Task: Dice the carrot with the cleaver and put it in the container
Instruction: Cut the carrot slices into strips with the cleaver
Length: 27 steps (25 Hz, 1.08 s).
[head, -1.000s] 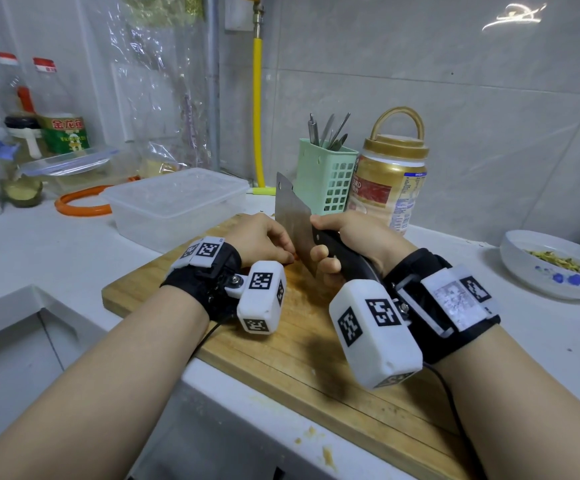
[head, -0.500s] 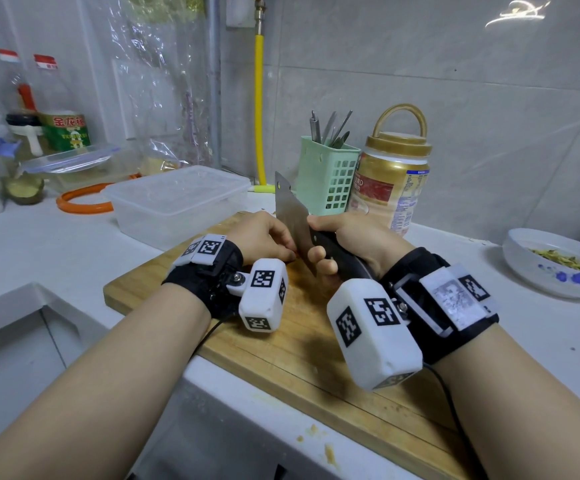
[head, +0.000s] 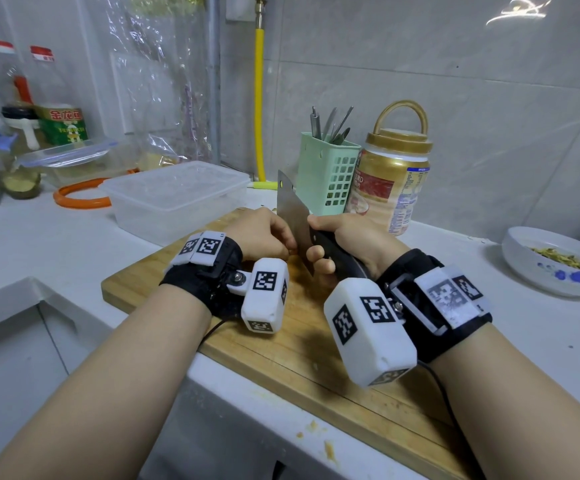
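Note:
On the wooden cutting board (head: 316,344) my left hand (head: 264,233) lies knuckles up, its fingers curled down over the carrot, which the hand hides. My right hand (head: 349,239) grips the dark handle of the cleaver (head: 292,214). The steel blade stands nearly upright, its flat side against my left knuckles and its edge down at the board. Just beyond the board's left corner stands the clear plastic container (head: 174,199).
A green utensil basket (head: 326,174) and a gold-lidded jar (head: 390,188) stand behind the board. At the right is a white dish (head: 555,261) with scraps. Bottles, a lidded box and an orange ring (head: 80,197) are at the back left. The counter edge drops in front.
The cleaver blade has shifted slightly while both hands kept their grips and stayed in place on the board.

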Motion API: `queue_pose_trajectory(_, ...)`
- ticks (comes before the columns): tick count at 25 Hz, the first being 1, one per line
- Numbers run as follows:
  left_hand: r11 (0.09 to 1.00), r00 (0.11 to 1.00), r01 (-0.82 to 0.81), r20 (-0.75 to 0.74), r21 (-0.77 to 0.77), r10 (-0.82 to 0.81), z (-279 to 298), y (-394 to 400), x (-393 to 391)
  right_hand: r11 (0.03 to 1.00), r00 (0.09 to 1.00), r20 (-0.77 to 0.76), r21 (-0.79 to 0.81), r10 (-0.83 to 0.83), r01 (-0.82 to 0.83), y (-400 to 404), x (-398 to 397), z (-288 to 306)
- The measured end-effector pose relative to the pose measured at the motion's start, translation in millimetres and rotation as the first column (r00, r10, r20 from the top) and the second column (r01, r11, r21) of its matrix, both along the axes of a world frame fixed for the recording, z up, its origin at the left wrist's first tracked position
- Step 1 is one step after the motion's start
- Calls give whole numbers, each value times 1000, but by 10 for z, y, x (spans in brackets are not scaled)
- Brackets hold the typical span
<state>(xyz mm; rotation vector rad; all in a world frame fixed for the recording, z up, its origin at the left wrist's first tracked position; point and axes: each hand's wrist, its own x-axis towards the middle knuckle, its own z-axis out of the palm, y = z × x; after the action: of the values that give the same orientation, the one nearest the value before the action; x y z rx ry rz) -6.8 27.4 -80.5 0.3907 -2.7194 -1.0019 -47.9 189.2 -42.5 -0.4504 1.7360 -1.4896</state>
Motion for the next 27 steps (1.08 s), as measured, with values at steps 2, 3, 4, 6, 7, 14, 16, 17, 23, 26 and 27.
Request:
queue_pose_trajectory(2, 1000, 1000, 8, -4, 1, -8, -6, -12, 0, 1000, 1000, 11, -1, -8, 8, -5, -27, -8)
queue_pose_trajectory(3, 1000, 1000, 10, -14, -1, -10, -6, -16, -1, 1000, 1000, 18, 0, -6, 6, -6, -44, -13)
queue_pose_trajectory(4, 1000, 1000, 10, -26, -4, -11, -9, -22, -5, 1000, 1000, 20, 5, -2, 2, -8, -61, -17)
queue_pose_trajectory(6, 1000, 999, 12, -42, -4, -12, -17, -35, -7, 1000, 1000, 15, 19, 6, -6, -11, -81, -20)
queue_pose_trajectory(7, 1000, 999, 9, -47, 0, -9, -20, -37, -4, 1000, 1000, 12, 22, 3, -4, -10, -85, -19)
queue_pose_trajectory(14, 1000, 997, 20, -80, -3, -20, -24, -43, 7, 1000, 1000, 6, -3, -30, 30, 50, -118, 20)
queue_pose_trajectory(16, 1000, 997, 26, -73, -6, -26, -33, -59, 3, 999, 1000, 17, -22, -24, 24, 46, -103, 35)
queue_pose_trajectory(17, 1000, 997, 28, -75, -10, -29, -41, -66, -3, 999, 1000, 18, -29, -20, 21, 40, -91, 41)
queue_pose_trajectory(23, 999, 998, -4, -58, -42, 1, -68, -97, -35, 1000, 1000, -19, -18, 4, -4, 10, -43, 66)
queue_pose_trajectory(26, 999, 998, -7, -57, -36, 5, -65, -101, -32, 1000, 1000, -20, -18, 2, -2, 18, -29, 60)
queue_pose_trajectory(27, 999, 998, -11, -58, -38, 9, -61, -97, -30, 1000, 1000, -20, -15, 4, -4, 19, -27, 57)
